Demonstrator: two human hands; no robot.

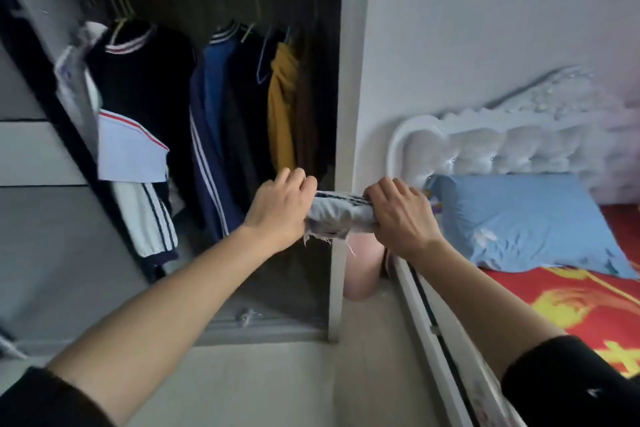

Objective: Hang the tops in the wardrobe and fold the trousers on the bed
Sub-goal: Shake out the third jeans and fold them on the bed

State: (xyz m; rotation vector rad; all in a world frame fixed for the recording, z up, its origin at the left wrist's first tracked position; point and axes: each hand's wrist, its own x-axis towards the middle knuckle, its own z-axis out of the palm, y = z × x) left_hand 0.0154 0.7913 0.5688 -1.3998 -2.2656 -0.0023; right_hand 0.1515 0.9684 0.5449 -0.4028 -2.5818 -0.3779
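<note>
Open wardrobe (346, 80), dark inside, with about six tops (149, 80) on hangers. To its right is a bed (571, 305) with a red-and-yellow cover, a white tufted headboard (502, 146) and one blue pillow (526, 218). One rolled pale garment (337, 215) with dark stripes hangs mid-air before the wardrobe's side post, the left grip (277, 208) and right grip (401, 215) each curled round an end.

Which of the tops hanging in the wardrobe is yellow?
The mustard top, towards the right of the row; the others are black, blue, brown or white.
</note>
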